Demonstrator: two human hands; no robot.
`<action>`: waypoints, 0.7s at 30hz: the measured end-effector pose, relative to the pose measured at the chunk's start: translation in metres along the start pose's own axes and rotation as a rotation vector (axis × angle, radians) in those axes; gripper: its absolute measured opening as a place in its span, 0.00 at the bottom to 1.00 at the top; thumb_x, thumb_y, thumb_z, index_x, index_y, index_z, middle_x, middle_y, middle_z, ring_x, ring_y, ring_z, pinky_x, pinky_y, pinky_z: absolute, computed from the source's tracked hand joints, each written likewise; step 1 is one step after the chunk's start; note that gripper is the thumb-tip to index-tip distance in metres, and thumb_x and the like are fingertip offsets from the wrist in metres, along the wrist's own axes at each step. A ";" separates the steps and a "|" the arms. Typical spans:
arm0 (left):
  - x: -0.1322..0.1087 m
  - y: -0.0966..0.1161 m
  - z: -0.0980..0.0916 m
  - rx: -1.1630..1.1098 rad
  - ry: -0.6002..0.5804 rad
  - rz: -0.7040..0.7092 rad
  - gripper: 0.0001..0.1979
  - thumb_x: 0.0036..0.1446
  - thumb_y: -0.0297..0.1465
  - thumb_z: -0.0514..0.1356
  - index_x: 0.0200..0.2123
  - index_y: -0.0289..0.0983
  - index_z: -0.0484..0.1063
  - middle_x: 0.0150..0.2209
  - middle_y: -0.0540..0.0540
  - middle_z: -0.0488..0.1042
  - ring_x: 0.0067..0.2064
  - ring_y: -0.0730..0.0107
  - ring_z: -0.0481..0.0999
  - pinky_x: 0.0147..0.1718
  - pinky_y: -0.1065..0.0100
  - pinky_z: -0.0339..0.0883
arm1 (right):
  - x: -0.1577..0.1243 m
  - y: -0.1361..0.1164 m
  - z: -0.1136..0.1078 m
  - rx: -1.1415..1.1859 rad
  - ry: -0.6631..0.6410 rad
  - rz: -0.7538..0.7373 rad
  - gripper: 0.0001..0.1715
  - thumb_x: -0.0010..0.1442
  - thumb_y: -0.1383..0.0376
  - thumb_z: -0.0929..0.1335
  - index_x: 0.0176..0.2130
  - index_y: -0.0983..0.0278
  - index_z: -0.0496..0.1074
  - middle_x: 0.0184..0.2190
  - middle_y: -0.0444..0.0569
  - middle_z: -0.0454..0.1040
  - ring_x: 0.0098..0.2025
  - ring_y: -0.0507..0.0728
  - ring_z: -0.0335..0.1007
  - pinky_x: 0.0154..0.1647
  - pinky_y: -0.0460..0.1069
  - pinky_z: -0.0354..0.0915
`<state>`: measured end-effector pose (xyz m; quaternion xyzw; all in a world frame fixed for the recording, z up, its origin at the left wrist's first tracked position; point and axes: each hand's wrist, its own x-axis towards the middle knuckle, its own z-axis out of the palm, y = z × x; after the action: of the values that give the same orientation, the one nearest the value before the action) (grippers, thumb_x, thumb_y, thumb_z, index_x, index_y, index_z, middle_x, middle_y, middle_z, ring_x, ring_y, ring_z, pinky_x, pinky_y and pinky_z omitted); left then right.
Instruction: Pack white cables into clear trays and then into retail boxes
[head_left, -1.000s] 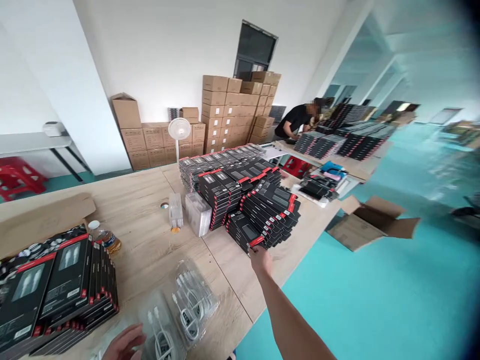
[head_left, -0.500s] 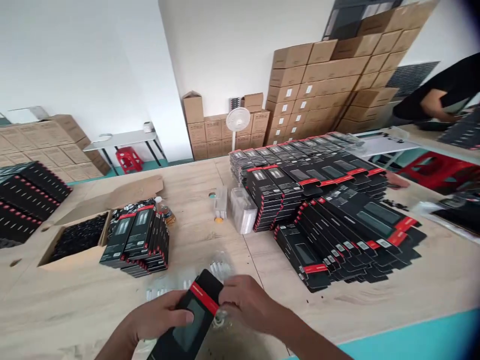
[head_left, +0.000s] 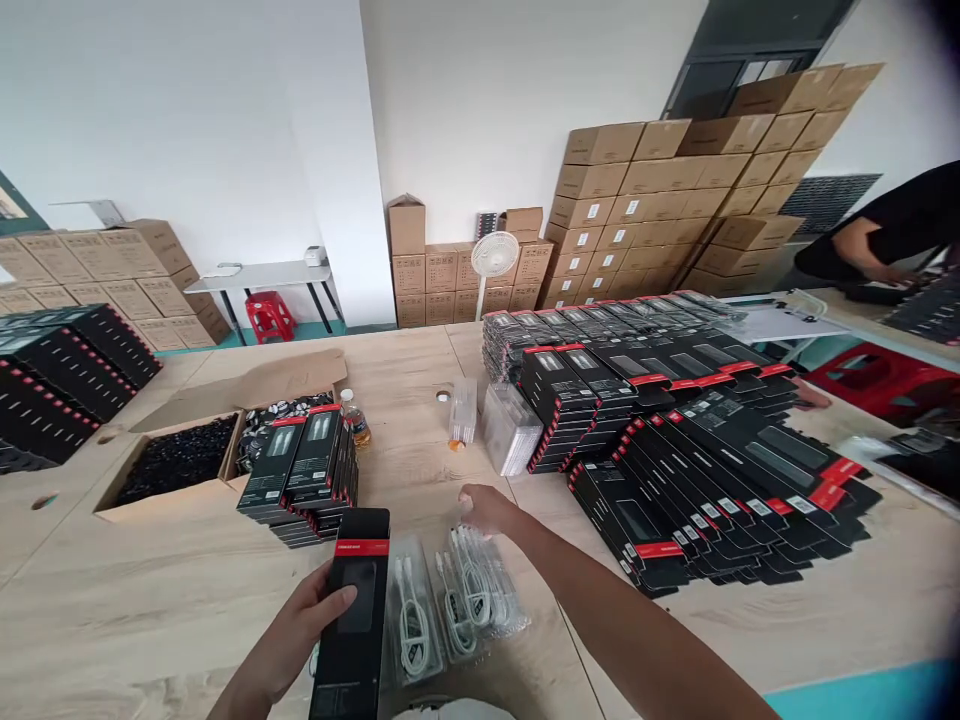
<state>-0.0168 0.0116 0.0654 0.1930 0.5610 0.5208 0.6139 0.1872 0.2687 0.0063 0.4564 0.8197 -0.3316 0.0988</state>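
Observation:
In my left hand (head_left: pixel 319 615) is a slim black retail box (head_left: pixel 358 630) with a red band and a small window, its top end tilted away from me. The thumb lies across the box front. My right hand (head_left: pixel 489 510) is stretched forward over the table, just above the far end of several clear packs of coiled white charging cables (head_left: pixel 480 590). Its fingers are curled out of sight, and I cannot tell if they touch a pack. Another clear-packed cable (head_left: pixel 412 620) lies right beside the held box.
Clear plastic trays (head_left: pixel 511 428) stand beyond the right hand. Stacked black boxes (head_left: pixel 559 400) and fanned ones (head_left: pixel 720 500) fill the right. On the left are more boxes (head_left: pixel 300 460), a carton of black parts (head_left: pixel 176 460) and a bottle (head_left: pixel 356 415). A co-worker (head_left: pixel 885 230) is at far right.
My right hand has left the box's end and moved forward over the cable packs. My left hand has brought the box slightly left and more upright. The view has shifted a little.

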 end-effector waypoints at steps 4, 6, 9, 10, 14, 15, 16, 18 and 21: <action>0.014 0.004 0.011 0.086 -0.080 0.027 0.24 0.51 0.40 0.66 0.51 0.41 0.73 0.52 0.45 0.76 0.55 0.52 0.72 0.53 0.58 0.65 | -0.009 0.012 0.004 0.063 0.106 0.048 0.12 0.55 0.65 0.69 0.41 0.63 0.71 0.39 0.47 0.74 0.24 0.48 0.68 0.24 0.44 0.61; 0.019 0.006 0.015 0.119 -0.114 0.055 0.24 0.51 0.40 0.66 0.51 0.42 0.73 0.52 0.45 0.76 0.54 0.53 0.72 0.53 0.59 0.65 | -0.015 0.015 0.008 0.089 0.152 0.056 0.10 0.53 0.67 0.69 0.39 0.63 0.71 0.39 0.46 0.74 0.27 0.49 0.69 0.26 0.44 0.60; 0.023 0.007 0.016 0.148 -0.114 0.069 0.24 0.50 0.40 0.66 0.51 0.42 0.74 0.51 0.46 0.77 0.53 0.53 0.73 0.53 0.59 0.65 | -0.024 0.015 0.016 0.104 0.194 0.064 0.15 0.53 0.67 0.68 0.43 0.61 0.70 0.39 0.46 0.74 0.34 0.51 0.71 0.30 0.44 0.61; 0.023 0.007 0.016 0.149 -0.109 0.072 0.24 0.50 0.40 0.67 0.51 0.42 0.74 0.51 0.46 0.77 0.53 0.53 0.73 0.52 0.59 0.66 | -0.026 0.014 0.019 0.098 0.203 0.071 0.18 0.53 0.66 0.68 0.46 0.61 0.70 0.40 0.47 0.74 0.36 0.52 0.72 0.32 0.44 0.61; 0.020 0.005 0.016 0.139 -0.090 0.065 0.26 0.48 0.42 0.67 0.51 0.41 0.74 0.50 0.45 0.77 0.51 0.52 0.74 0.52 0.58 0.66 | -0.035 0.008 0.033 0.018 0.208 0.087 0.31 0.48 0.59 0.72 0.51 0.62 0.68 0.47 0.54 0.73 0.44 0.60 0.72 0.37 0.48 0.62; 0.019 0.004 0.016 0.136 -0.085 0.061 0.26 0.48 0.42 0.67 0.51 0.41 0.74 0.50 0.45 0.77 0.51 0.52 0.74 0.52 0.58 0.66 | -0.037 0.005 0.036 -0.010 0.204 0.082 0.31 0.48 0.59 0.73 0.51 0.62 0.68 0.47 0.54 0.73 0.45 0.61 0.71 0.39 0.49 0.62; 0.017 0.003 0.016 0.134 -0.080 0.056 0.26 0.48 0.42 0.67 0.51 0.40 0.74 0.50 0.44 0.77 0.51 0.52 0.75 0.51 0.58 0.67 | -0.038 0.003 0.038 -0.037 0.201 0.072 0.30 0.48 0.61 0.73 0.51 0.61 0.68 0.46 0.54 0.73 0.46 0.62 0.71 0.40 0.50 0.62; 0.013 0.002 0.015 0.129 -0.071 0.056 0.26 0.48 0.41 0.67 0.51 0.40 0.73 0.50 0.44 0.77 0.51 0.53 0.75 0.51 0.58 0.67 | -0.041 -0.003 0.040 -0.087 0.203 0.043 0.27 0.51 0.63 0.71 0.51 0.61 0.68 0.46 0.55 0.73 0.48 0.62 0.70 0.42 0.51 0.62; 0.009 -0.001 0.009 0.107 -0.057 0.076 0.24 0.50 0.40 0.66 0.51 0.39 0.73 0.50 0.44 0.77 0.51 0.53 0.75 0.51 0.59 0.66 | -0.041 -0.012 0.037 -0.155 0.210 -0.049 0.30 0.55 0.62 0.68 0.57 0.61 0.64 0.53 0.57 0.68 0.55 0.63 0.63 0.50 0.53 0.60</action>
<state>-0.0096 0.0218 0.0626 0.2616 0.5626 0.5072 0.5982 0.1951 0.2135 0.0026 0.4597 0.8596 -0.2199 0.0392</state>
